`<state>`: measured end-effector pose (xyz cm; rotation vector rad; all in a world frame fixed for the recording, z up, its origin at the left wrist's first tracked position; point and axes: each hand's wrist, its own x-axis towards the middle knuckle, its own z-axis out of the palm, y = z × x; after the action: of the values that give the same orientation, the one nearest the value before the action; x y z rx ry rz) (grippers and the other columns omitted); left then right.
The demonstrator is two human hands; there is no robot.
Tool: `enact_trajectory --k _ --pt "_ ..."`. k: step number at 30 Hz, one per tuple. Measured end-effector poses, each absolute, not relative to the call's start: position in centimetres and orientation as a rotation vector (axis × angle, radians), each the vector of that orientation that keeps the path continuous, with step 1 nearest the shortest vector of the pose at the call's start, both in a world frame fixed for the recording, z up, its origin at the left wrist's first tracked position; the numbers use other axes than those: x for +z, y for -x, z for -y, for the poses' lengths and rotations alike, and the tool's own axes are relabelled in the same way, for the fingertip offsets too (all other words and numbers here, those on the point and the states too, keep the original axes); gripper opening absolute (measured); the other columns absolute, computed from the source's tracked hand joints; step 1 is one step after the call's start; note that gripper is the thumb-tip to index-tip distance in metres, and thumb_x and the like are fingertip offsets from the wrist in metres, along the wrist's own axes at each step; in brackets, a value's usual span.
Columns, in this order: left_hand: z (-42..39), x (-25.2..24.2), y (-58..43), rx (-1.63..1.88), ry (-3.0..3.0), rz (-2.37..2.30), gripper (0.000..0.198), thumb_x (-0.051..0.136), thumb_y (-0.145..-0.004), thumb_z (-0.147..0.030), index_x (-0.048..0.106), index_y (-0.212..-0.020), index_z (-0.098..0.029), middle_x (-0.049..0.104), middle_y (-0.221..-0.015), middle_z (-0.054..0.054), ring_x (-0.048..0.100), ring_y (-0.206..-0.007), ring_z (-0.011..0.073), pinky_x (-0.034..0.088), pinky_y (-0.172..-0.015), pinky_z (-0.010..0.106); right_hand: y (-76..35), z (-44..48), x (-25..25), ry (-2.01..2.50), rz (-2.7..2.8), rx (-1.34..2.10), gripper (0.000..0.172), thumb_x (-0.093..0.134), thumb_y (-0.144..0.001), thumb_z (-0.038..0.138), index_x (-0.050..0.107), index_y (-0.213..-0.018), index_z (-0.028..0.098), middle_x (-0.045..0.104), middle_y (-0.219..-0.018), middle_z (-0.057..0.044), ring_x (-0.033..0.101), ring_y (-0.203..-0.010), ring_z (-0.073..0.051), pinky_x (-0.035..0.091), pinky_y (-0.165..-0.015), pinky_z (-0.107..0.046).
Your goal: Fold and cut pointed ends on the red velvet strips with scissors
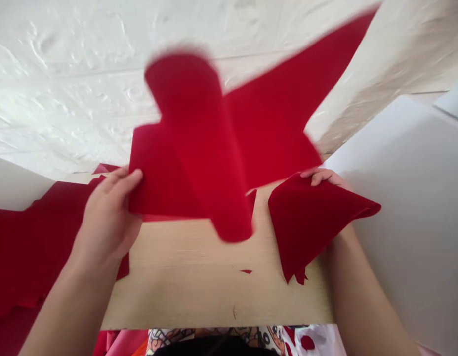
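Over the pale wood-grain tabletop [180, 267], centre: irregular bright-red cloth sheet [268, 128]; left hand [110, 210] pinches its left edge, thumb uppermost. Right: folded dark-red cloth piece [310, 215], far edge held by right hand [325, 177], fingers curled. Near centre: triangular red scrap [246, 271].

The curled bright-red roll of sheet material [210, 153] is blurred by motion, leaving its join with the flat bright-red sheet [158, 183] unclear. That flat sheet hides fingertips of the left hand [112, 212]; folded dark-red cloth [321, 212] covers much of the right hand [323, 177]. The left edge cuts off the spread dark-red cloth [36, 242]. One thin dark fleck [234, 311] is too small to identify.
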<state>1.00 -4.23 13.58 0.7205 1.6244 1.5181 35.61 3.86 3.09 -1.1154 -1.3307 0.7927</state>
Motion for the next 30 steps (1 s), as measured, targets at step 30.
enact_trajectory --k 30 --pt "10.4 6.9 -0.8 0.808 -1.359 -2.048 0.041 0.063 -0.090 -0.048 0.062 -0.123 -0.024 0.075 -0.094 0.005 0.074 -0.082 0.0210 0.060 -0.065 0.027 -35.1 -3.4 3.1 1.217 1.526 0.842 0.014 0.069 -0.079 0.036 0.067 -0.069 0.027 0.072 -0.094 -0.006 0.066 -0.099 -0.027 0.049 -0.098 -0.043"
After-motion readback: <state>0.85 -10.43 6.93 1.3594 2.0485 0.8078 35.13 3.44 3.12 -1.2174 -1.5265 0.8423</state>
